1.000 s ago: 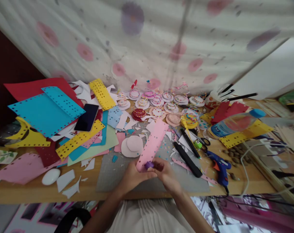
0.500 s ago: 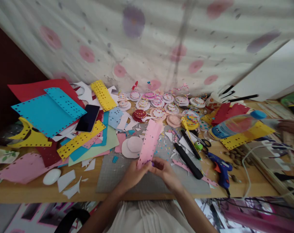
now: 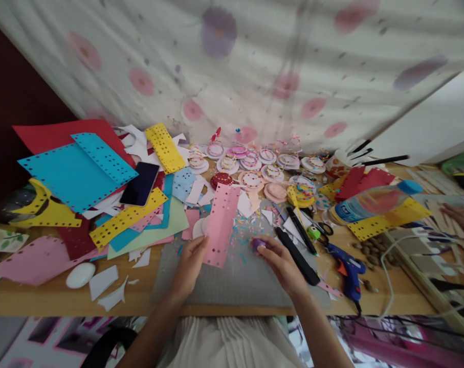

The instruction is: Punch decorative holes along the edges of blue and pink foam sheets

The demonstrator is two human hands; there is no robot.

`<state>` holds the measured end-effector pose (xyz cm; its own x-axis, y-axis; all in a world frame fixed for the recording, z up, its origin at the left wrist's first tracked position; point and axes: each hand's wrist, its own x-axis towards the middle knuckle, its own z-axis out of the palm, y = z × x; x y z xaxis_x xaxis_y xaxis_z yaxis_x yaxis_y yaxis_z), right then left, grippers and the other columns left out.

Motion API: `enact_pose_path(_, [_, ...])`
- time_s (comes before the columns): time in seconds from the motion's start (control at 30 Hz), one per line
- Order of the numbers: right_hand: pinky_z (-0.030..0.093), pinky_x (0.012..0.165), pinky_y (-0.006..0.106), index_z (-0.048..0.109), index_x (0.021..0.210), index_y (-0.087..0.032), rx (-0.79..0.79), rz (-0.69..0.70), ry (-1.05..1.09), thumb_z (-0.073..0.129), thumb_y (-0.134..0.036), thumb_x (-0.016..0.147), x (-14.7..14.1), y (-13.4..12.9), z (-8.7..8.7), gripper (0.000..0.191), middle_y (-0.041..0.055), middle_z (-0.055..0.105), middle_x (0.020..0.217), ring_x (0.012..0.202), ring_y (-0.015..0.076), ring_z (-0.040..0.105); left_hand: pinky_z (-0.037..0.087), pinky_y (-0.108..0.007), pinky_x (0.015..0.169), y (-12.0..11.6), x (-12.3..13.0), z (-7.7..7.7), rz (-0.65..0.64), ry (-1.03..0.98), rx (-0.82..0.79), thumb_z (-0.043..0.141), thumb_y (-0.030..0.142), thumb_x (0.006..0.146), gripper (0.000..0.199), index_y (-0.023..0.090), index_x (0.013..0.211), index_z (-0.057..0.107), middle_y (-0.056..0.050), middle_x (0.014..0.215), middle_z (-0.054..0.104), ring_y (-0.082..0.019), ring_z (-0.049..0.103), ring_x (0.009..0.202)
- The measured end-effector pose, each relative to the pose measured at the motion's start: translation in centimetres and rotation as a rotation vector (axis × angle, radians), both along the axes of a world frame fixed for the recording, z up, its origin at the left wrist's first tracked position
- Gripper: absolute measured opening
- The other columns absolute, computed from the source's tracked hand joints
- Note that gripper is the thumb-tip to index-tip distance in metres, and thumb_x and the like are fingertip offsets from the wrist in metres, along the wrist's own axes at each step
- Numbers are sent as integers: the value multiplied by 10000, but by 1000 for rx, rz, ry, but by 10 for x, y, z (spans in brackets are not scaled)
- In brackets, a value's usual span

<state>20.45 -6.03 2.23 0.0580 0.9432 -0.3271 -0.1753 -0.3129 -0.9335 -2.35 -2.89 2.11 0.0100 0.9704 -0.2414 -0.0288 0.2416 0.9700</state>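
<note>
A pink paper strip (image 3: 223, 225) with rows of punched holes is pinched at its lower left edge by my left hand (image 3: 190, 266). It is held tilted over the grey cutting mat (image 3: 232, 291), partly covering pale paper discs (image 3: 199, 229). My right hand (image 3: 283, 265) is closed around a small purple paper punch (image 3: 259, 244), apart from the strip. Tiny blue, pink and white paper bits (image 3: 242, 240) lie scattered on the mat between strip and punch.
Coloured punched sheets (image 3: 59, 176) and a phone (image 3: 139, 183) lie at left. Small decorated paper hats (image 3: 251, 179) line the back. On the right are a black cutter (image 3: 296, 257), scissors (image 3: 325, 230), a blue glue gun (image 3: 349, 268), a bottle (image 3: 366, 202) and another person's hand (image 3: 460, 217).
My hands have moved apart. The purple punch has come away from the strip's lower end to the right with my right hand, while the strip has shifted left.
</note>
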Motion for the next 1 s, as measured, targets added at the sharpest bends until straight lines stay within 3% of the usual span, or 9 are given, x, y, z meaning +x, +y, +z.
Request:
enact_pose_path(0.13, [476,693,292,705,942,-228,13,-7,15,660,-504,767,-5,11,-3,330,47,679,929,820,195,603,345,-221,609,-6,-5,0,9,20,-10,593,424,794,328,163,597,562,22,655,550,-141,468,686])
enact_pose_path(0.23, [480,690,324,698,903,-227,24,-12,-19,556,-575,816,-5,17,-7,386,46,677,822,746,200,596,325,-220,585,-9,-7,3,13,30,-16,596,435,789,331,163,603,565,31,632,528,-131,443,649])
enact_pose_path(0.5, [422,901,417,631,1081,-226,372,144,-745,485,-424,908,-1,27,-14,301,76,660,1027,971,243,575,341,-215,573,-10,-6,8,-39,6,-15,656,383,753,242,147,708,625,30,613,539,-125,466,614])
enact_pose_path(0.63, [401,924,457,612,1101,-201,503,118,-930,536,-341,886,-1,28,-15,268,108,633,1063,1027,264,540,385,-213,594,-12,-4,8,-58,-12,-6,682,313,729,178,142,740,637,20,645,601,-132,528,640])
enact_pose_path(0.77, [431,881,417,565,1070,-214,527,-51,-824,543,-292,889,-11,19,4,198,91,630,1010,965,233,559,430,-220,608,-15,-1,9,-118,-70,-42,700,289,718,202,145,853,655,-5,734,669,-150,585,687])
enact_pose_path(0.9, [485,777,335,456,1100,-239,497,52,-480,571,-274,875,-32,8,23,255,68,600,1010,843,183,582,476,-239,630,-20,5,10,-223,-132,-70,689,309,740,270,146,950,640,-42,832,706,-164,630,723])
enact_pose_path(1.0, [481,705,280,471,1011,-242,469,96,-370,581,-268,866,-44,4,25,184,25,554,909,759,151,555,507,-270,674,-25,8,12,-303,-186,-113,698,310,740,372,148,1059,597,-65,876,713,-186,659,765])
